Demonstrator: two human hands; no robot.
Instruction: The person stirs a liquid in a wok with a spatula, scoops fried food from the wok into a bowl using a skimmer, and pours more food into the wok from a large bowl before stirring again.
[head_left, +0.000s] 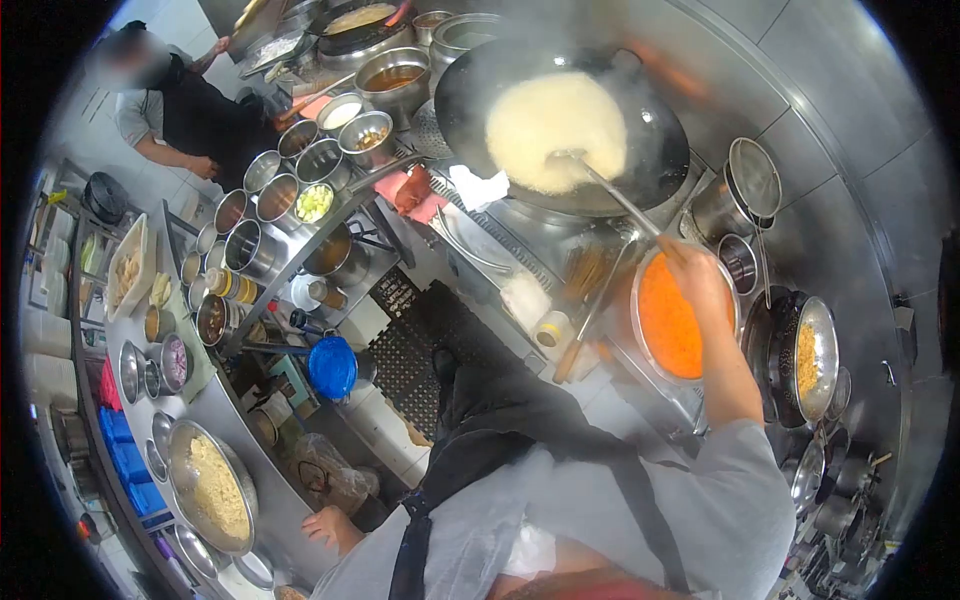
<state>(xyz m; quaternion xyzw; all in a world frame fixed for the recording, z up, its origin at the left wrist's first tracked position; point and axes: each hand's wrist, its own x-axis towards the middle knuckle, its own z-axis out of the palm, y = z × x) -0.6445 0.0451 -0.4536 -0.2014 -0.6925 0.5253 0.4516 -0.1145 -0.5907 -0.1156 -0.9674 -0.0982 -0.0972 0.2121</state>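
My right hand [697,278] is wrapped round the handle of a long ladle [625,203]. The ladle's head dips into pale, foamy liquid [550,125] in a large black wok [655,150], and steam rises from it. Beside my right forearm is a metal bowl of orange liquid [668,325]. My left hand [332,527] rests with its fingers apart at the edge of the steel counter [285,515], near a big metal bowl of pale yellow crumbly food [215,490].
A co-worker [195,110] in a dark apron stands at the upper left. Metal pots and containers [255,245] crowd the middle rack. A strainer [752,175] lies on pots at the right, above a pan of yellow food [808,360]. A blue container [332,367] sits below.
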